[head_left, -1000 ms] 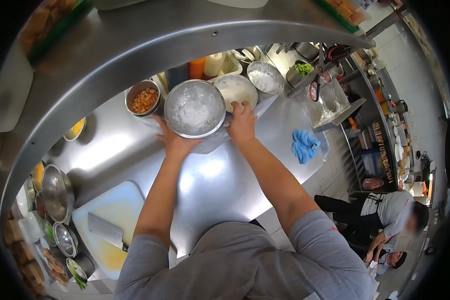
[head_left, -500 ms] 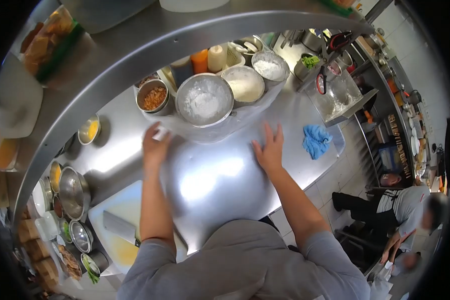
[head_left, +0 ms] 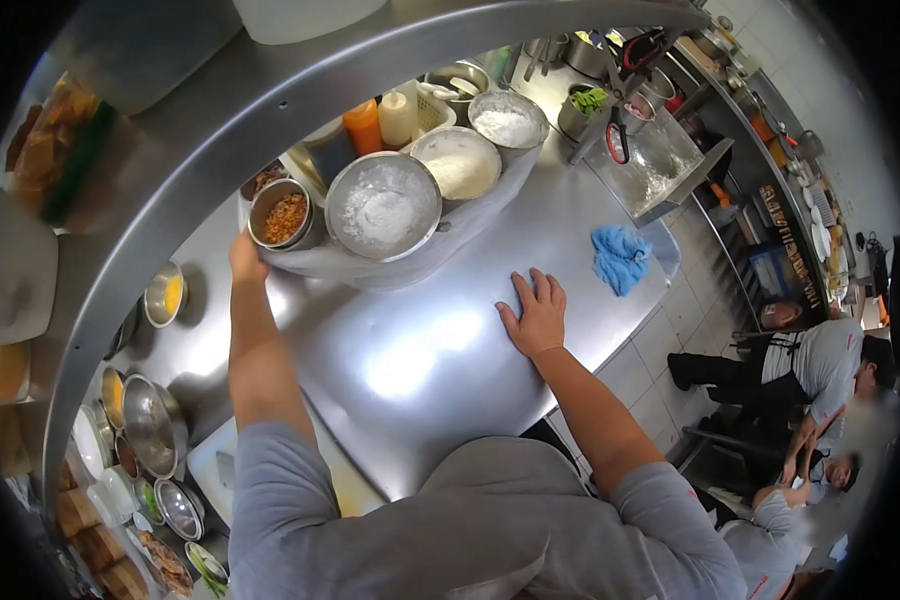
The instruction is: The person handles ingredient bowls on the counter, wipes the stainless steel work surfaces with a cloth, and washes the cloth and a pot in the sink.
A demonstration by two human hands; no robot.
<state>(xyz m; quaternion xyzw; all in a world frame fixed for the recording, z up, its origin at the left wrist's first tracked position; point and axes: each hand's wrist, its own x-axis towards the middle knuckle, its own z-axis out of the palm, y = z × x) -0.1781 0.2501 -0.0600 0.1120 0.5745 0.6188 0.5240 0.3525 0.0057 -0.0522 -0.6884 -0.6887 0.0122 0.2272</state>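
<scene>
My left hand [head_left: 247,258] is at the lower left side of a steel container [head_left: 310,228] of brown crumbs [head_left: 286,216], by the edge of a clear plastic sheet [head_left: 370,274]; its fingers are mostly hidden, and I cannot tell what they hold. My right hand [head_left: 538,314], fingers apart and holding nothing, is over the bare steel worktop [head_left: 420,345]. On the plastic sheet, beside the crumbs, stand a steel bowl of white powder [head_left: 385,210], a bowl of cream-coloured flour [head_left: 458,165] and a smaller bowl of white powder [head_left: 508,122].
A blue cloth [head_left: 621,259] lies near the right edge. Behind the bowls stand an orange squeeze bottle [head_left: 362,128] and a pale one [head_left: 398,120]. Several bowls and a cutting board [head_left: 350,475] are at left. A steel shelf [head_left: 170,170] curves overhead. Co-workers [head_left: 815,370] stand at right.
My left hand has moved left, from the front of the bowls to the side of the crumb container. My right hand has come down slightly and stays spread. The view has shifted a little.
</scene>
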